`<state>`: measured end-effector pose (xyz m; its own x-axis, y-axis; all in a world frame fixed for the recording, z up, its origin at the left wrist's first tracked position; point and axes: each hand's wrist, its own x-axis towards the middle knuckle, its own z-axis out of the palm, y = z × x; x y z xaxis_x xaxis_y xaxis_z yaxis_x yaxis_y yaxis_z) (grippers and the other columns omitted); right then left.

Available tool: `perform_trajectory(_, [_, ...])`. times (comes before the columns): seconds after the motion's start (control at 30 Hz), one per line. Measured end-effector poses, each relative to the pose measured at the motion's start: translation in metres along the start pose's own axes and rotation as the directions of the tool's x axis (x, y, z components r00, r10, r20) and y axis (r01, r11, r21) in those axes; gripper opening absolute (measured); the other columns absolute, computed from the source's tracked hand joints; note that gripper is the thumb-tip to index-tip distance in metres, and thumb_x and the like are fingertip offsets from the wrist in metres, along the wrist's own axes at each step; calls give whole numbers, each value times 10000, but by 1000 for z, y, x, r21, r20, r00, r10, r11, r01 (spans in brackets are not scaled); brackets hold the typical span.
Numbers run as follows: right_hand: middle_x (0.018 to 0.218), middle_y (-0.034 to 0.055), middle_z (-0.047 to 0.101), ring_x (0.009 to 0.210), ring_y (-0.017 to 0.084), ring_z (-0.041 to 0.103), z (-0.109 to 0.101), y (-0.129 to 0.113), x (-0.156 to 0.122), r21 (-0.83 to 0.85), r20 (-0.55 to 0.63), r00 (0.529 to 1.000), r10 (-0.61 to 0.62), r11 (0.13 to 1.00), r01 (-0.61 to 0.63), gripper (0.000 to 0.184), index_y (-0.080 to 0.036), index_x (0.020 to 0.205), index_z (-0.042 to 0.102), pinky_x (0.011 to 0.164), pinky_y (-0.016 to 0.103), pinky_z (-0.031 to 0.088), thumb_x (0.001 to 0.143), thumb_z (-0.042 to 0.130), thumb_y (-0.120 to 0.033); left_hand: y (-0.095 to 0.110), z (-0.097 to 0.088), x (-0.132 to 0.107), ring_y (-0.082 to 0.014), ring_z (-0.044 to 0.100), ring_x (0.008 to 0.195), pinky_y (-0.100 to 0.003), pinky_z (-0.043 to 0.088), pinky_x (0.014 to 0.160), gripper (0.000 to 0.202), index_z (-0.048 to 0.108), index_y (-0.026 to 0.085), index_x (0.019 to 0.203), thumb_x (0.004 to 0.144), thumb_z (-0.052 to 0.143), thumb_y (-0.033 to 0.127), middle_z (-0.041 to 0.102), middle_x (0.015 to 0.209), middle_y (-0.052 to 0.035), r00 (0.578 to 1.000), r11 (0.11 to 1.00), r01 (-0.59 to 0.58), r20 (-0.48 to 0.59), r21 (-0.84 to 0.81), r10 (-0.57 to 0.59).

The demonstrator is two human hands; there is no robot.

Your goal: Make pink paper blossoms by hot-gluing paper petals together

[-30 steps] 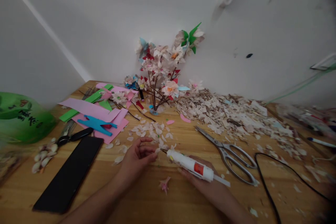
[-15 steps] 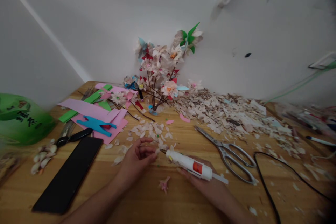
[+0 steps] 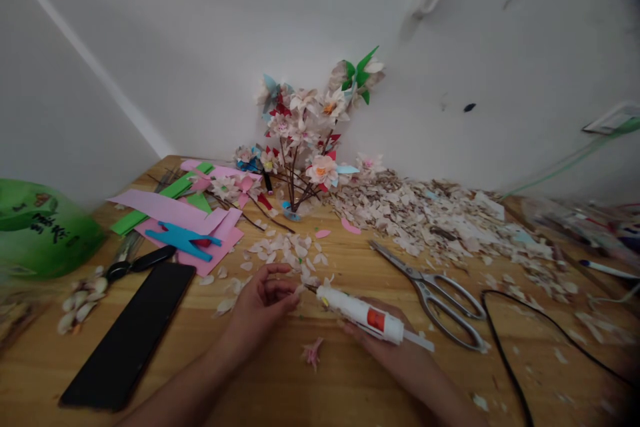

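Observation:
My right hand (image 3: 387, 330) is wrapped round a white hot glue gun (image 3: 357, 312) with an orange-red label; a clear glue stick (image 3: 419, 340) sticks out of its back end. The gun's nozzle points left, at a small pale petal (image 3: 301, 288). That petal is pinched between the thumb and forefinger of my left hand (image 3: 265, 300), its other fingers curled. Whether nozzle and petal touch I cannot tell. Just below, on the wooden table, lies a small pink paper flower piece (image 3: 313, 352). Loose pale petals (image 3: 287, 250) are scattered beyond my left hand.
Silver scissors (image 3: 430, 293) and a black cable (image 3: 505, 347) lie to the right. A black phone (image 3: 133, 333), garlic cloves (image 3: 83, 300) and coloured paper (image 3: 167, 209) are on the left. Behind stand handmade flowers (image 3: 305, 127) beside a heap of dry skins (image 3: 425, 213).
Both hands, the glue gun and the petal hold nearly the same positions. Only a very slight shift of the whole view shows.

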<state>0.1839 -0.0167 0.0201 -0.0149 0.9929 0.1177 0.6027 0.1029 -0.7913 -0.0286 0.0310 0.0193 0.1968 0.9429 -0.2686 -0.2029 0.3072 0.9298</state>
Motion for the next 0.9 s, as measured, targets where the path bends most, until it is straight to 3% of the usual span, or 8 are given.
perform_trajectory(0.07, [636, 25, 678, 571, 217, 635, -1, -1, 1, -44, 51, 999, -12, 999, 14, 198, -243, 688, 675, 519, 301, 530, 727, 585, -415, 0, 0, 0, -103, 587, 578, -225, 431, 594, 469, 505, 178, 930, 547, 770, 234, 653, 626, 42, 1000, 1000, -3, -1, 7, 3])
perform_trajectory(0.17, [641, 40, 684, 576, 233, 635, -2, -3, 1, -96, 22, 999, -26, 995, 28, 200, -238, 687, 676, 510, 308, 526, 711, 604, -423, 0, -1, 1, -108, 594, 586, -224, 433, 591, 477, 510, 177, 936, 544, 775, 238, 655, 628, 36, 1000, 1000, -6, -4, 21, 6])
perform_trajectory(0.33, [575, 11, 659, 513, 205, 610, -4, -3, 2, -41, 35, 997, -68, 997, 69, 149, -252, 653, 663, 486, 285, 511, 717, 606, -374, -1, -1, 0, -126, 612, 598, -246, 455, 601, 462, 515, 191, 936, 557, 771, 254, 660, 639, 33, 1000, 999, -25, -2, 37, 25])
perform_trajectory(0.5, [652, 17, 688, 600, 211, 635, -9, 5, 10, -64, 66, 998, 11, 998, -7, 176, -222, 698, 674, 557, 305, 525, 736, 582, -367, 0, -3, 2, -111, 608, 580, -233, 468, 605, 481, 517, 188, 927, 534, 789, 246, 665, 617, 39, 1000, 1000, -16, 7, 13, 15])
perform_trajectory(0.6, [813, 57, 721, 740, 241, 659, -14, 21, 18, -36, -2, 996, 93, 995, -93, 225, -193, 821, 687, 660, 345, 533, 721, 614, -381, -1, -5, 4, -95, 599, 564, -217, 468, 597, 494, 520, 180, 920, 519, 800, 244, 663, 606, 43, 1000, 1000, -17, 8, -5, 17])
perform_trajectory(0.7, [833, 76, 721, 762, 261, 662, -20, 40, 26, -24, -84, 985, 152, 988, -154, 293, -176, 849, 676, 685, 382, 532, 705, 626, -426, -3, -8, 5, -92, 597, 571, -216, 470, 602, 480, 524, 180, 910, 524, 799, 254, 661, 613, 44, 999, 999, -40, 9, -23, 40])
perform_trajectory(0.9, [906, 98, 699, 840, 263, 649, -22, 61, 39, 21, -151, 973, 173, 985, -171, 397, -163, 964, 614, 785, 423, 506, 700, 614, -459, -5, -5, 4, -114, 592, 590, -235, 464, 602, 476, 541, 179, 890, 505, 802, 281, 652, 618, 31, 999, 999, -44, -19, -27, 43])
